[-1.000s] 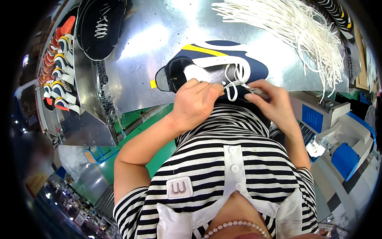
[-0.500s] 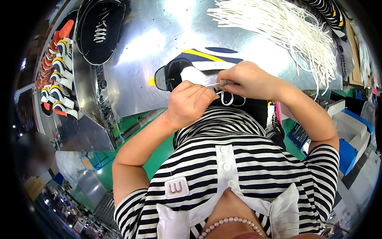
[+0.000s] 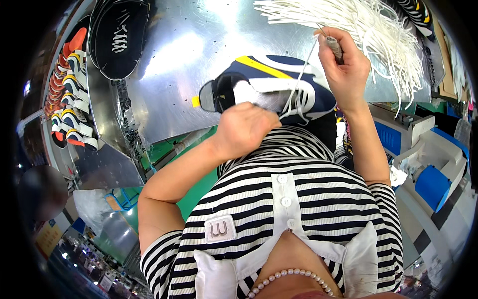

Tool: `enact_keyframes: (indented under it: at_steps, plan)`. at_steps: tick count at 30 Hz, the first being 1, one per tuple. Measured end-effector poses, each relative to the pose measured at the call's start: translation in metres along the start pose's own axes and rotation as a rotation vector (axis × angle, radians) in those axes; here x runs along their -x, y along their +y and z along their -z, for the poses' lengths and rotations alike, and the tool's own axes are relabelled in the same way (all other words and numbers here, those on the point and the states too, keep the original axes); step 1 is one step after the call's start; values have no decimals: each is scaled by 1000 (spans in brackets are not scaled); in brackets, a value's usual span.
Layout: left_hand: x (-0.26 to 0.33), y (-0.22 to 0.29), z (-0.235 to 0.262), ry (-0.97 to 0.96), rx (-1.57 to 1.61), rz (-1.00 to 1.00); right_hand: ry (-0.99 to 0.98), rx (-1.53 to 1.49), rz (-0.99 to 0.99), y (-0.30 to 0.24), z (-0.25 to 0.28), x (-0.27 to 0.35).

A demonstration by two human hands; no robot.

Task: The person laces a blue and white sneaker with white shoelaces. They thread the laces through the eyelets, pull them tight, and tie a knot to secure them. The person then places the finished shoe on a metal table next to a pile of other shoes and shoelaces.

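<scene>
A navy sneaker (image 3: 323,94) with white bands and a yellow stripe lies on its side at the metal table's near edge, toe to the right. My left hand (image 3: 246,128) is closed at its near edge, by the opening; its fingertips are hidden. Raised beyond the toe, my right hand (image 3: 344,67) grips a lacing hook (image 3: 333,47) with a wrapped handle and a thin metal shaft. A white shoelace (image 3: 301,74) runs taut from the eyelets up to my right fingers. More lace loops across the front of the sneaker.
Loose white laces (image 3: 348,25) are heaped at the far right of the metal table (image 3: 174,99). A black tray (image 3: 119,40) with white marks sits far left. Stacked shoe uppers (image 3: 74,94) line the left side. A grey and blue machine (image 3: 428,164) stands at right.
My right hand has moved up and away from my left with the lacing hook, drawing the lace out long. The sneaker has shifted right, and its laced front is uncovered.
</scene>
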State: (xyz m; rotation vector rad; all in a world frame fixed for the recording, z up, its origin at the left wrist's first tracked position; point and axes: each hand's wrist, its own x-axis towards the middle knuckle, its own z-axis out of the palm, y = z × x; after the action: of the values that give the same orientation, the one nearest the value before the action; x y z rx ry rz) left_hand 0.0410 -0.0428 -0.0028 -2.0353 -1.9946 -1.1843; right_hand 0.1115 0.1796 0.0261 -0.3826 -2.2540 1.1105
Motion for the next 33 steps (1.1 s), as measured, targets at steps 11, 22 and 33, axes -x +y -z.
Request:
enact_keyframes:
  at_steps: [11,22,33]
  plan:
    - [-41,2,22,-30,328,874,-404,-189,-107,-3,-9,16]
    - [-47,3,6,105,185,981,-560,-235,-87,3,-3,24]
    - [-37,-1,1,176,153,963,-511,-116,-139,-13,5,26]
